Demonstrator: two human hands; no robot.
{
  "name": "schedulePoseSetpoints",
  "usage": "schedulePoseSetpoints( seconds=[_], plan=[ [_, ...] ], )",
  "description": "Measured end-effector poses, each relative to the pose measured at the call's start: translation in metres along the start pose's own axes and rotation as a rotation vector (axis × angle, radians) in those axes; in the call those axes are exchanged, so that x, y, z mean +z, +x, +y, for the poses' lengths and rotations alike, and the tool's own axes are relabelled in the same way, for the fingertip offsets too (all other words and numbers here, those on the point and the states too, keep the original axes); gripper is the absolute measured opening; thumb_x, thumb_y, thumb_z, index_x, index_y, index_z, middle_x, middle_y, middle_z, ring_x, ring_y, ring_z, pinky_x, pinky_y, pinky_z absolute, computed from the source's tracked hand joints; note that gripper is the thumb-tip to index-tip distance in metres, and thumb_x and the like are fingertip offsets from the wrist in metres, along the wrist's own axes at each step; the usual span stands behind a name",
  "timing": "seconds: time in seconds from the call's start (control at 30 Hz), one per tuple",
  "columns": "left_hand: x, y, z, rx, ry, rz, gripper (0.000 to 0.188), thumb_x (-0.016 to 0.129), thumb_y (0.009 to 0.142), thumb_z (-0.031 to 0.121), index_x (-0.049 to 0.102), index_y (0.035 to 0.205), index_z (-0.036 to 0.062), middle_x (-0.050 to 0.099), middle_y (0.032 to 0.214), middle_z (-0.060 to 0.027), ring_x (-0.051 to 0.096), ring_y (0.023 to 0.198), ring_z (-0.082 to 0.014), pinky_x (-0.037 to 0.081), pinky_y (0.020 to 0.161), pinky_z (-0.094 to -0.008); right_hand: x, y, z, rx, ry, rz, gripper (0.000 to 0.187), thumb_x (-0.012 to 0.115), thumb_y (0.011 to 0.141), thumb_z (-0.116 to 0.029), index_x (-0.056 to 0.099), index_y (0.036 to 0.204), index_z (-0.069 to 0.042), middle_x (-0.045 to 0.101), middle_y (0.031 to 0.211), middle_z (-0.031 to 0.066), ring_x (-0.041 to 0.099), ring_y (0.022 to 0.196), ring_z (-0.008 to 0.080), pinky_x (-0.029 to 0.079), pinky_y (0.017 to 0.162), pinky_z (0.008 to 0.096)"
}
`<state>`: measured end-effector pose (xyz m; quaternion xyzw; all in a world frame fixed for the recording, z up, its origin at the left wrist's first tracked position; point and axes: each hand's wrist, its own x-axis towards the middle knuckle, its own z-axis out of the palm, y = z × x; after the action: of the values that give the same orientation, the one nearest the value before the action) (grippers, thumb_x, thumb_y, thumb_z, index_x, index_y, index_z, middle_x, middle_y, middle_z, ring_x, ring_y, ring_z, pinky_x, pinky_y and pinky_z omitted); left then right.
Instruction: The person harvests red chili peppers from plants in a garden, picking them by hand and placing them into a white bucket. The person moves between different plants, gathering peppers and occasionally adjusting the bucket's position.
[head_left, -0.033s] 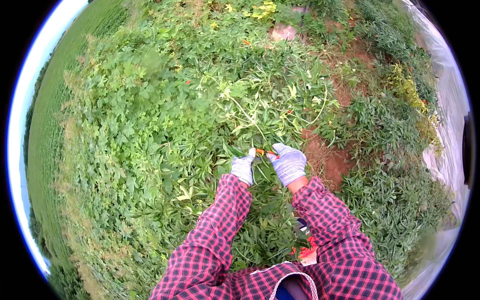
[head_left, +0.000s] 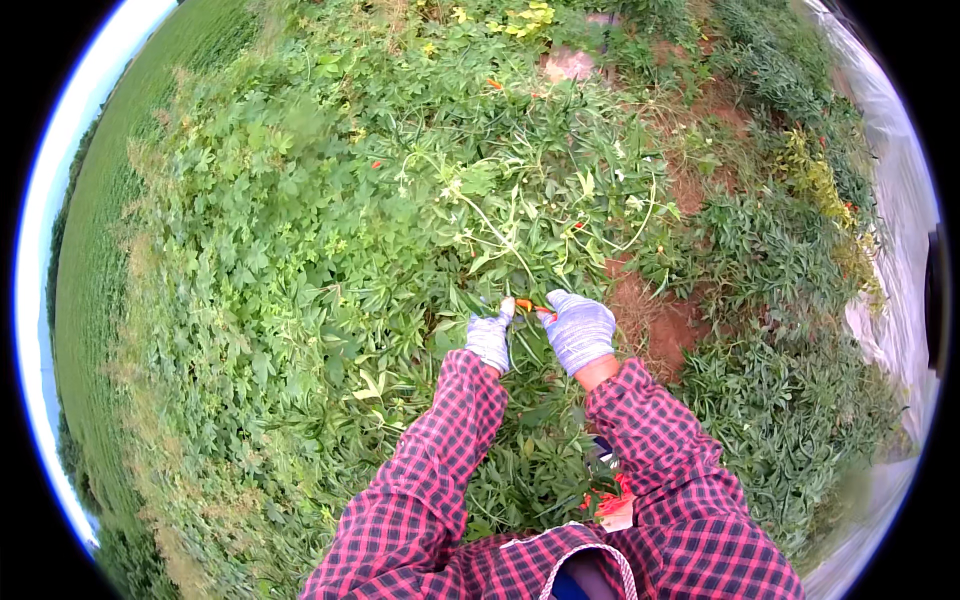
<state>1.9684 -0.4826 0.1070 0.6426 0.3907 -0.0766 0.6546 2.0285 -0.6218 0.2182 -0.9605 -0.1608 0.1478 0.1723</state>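
Observation:
Both my hands wear pale purple-white knit gloves and meet over the leafy pepper plants. My left hand (head_left: 489, 338) is closed, thumb up, beside an orange chili pepper (head_left: 523, 304); it pinches at the pepper's left end, among green leaves. My right hand (head_left: 581, 332) is closed just right of it, with a red chili pepper (head_left: 546, 316) showing at its fingertips. Most of its fingers are hidden under the back of the glove. Below my right forearm lies a heap of red chili peppers (head_left: 614, 502), partly covered by the sleeve and leaves.
A long pale bent stem (head_left: 495, 236) rises beyond my hands. Broad-leaved green plants (head_left: 240, 270) spread to the left. Reddish bare soil (head_left: 672, 335) shows to the right, with more pepper plants (head_left: 765, 260) past it. Whitish plastic sheeting (head_left: 895, 180) runs along the far right.
Both hands have shifted very slightly to the right, still closed by the orange pepper. Little else differs.

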Motion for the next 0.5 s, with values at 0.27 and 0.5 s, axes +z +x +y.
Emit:
schedulePoseSetpoints(
  seconds=[0.27,0.5],
  plan=[
    [0.035,-0.014,-0.012,0.027,-0.227,0.047,0.027,0.062,0.081,0.012,0.056,0.104,-0.0015,0.062,0.096,-0.0069,0.056,0.08,-0.0161,0.045,0.074,-0.0301,0.029,0.019,-0.009,0.147,0.157,0.024,0.029,0.063,0.073,-0.033,0.061,0.083,-0.006,0.061,0.071,0.0176,0.059,0.068,0.0349,0.047,0.062,0.0413],
    [0.025,-0.033,-0.001,-0.119,-0.268,0.145,0.032,0.063,0.081,0.02,0.056,0.102,-0.0035,0.062,0.089,-0.0064,0.053,0.076,-0.0163,0.043,0.074,-0.0317,0.064,0.027,0.02,0.607,1.311,-0.366,0.016,0.059,0.083,-0.02,0.058,0.078,-0.005,0.056,0.06,0.0024,0.046,0.039,0.0093,0.032,0.033,0.0212]
  ],
)
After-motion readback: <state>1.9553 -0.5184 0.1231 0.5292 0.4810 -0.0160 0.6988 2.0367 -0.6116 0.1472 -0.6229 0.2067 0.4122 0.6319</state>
